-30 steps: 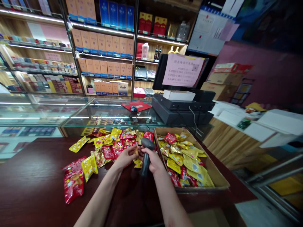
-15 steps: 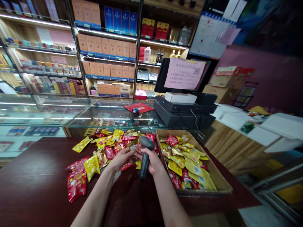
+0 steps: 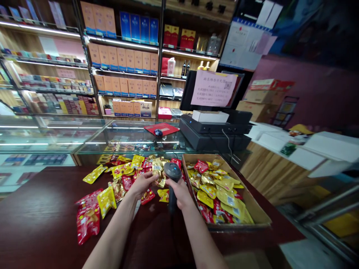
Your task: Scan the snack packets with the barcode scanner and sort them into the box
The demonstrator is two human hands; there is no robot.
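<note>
A black barcode scanner (image 3: 172,172) with a cord stands upright in my right hand (image 3: 181,192), its fingers wrapped round the handle. My left hand (image 3: 143,185) pinches a gold snack packet (image 3: 158,168) and holds it up just left of the scanner head; a pale label faces me. Behind and beside the left hand lies a heap of red, yellow and gold snack packets (image 3: 123,170). A red packet (image 3: 147,196) and a yellow packet (image 3: 163,194) lie in front of the heap. Right of my right hand, a shallow cardboard box (image 3: 260,215) holds many similar packets.
Red packets (image 3: 88,218) and a yellow packet (image 3: 106,201) lie left on the dark table (image 3: 42,209). Beyond stands a glass counter (image 3: 92,138) with a red mat (image 3: 168,129), a mouse (image 3: 158,132) and a monitor (image 3: 193,89). Stocked shelves line the back wall.
My left hand has raised the gold packet and turned it more upright beside the scanner. The scanner head has tilted toward it. The whole view has shifted slightly.
</note>
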